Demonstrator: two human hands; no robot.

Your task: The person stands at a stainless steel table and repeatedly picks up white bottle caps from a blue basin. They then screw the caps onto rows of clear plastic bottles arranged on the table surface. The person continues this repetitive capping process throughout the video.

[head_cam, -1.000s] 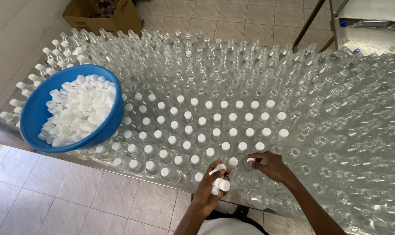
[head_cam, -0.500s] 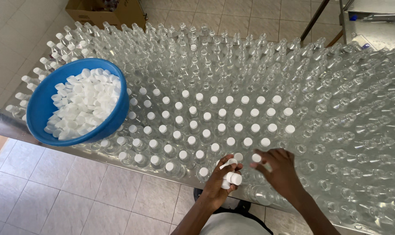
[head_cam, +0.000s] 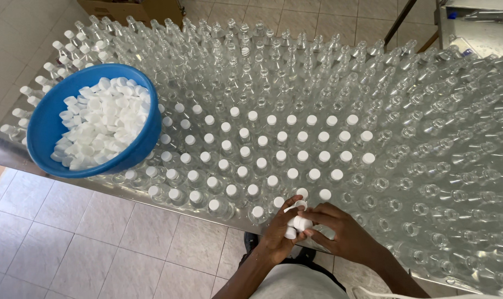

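left hand [head_cam: 279, 235] cups a few white caps [head_cam: 295, 224], fingers curled shut; right hand [head_cam: 340, 232] pinches one of them, touching the left at the desk [head_cam: 19, 158] edge; uncapped bottles [head_cam: 384, 182] stand upright just beyond, nearer the right hand; bowl [head_cam: 46, 127] far left

Below my table's [head_cam: 19, 160] steel near edge I see pale floor tiles [head_cam: 91, 238]; a cardboard box [head_cam: 135, 10] sits past its far edge.

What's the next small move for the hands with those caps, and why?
Probably the right hand takes a white cap from the left hand and sets it on the nearest uncapped bottle: the capped block ends there, and open necks lie to its right.
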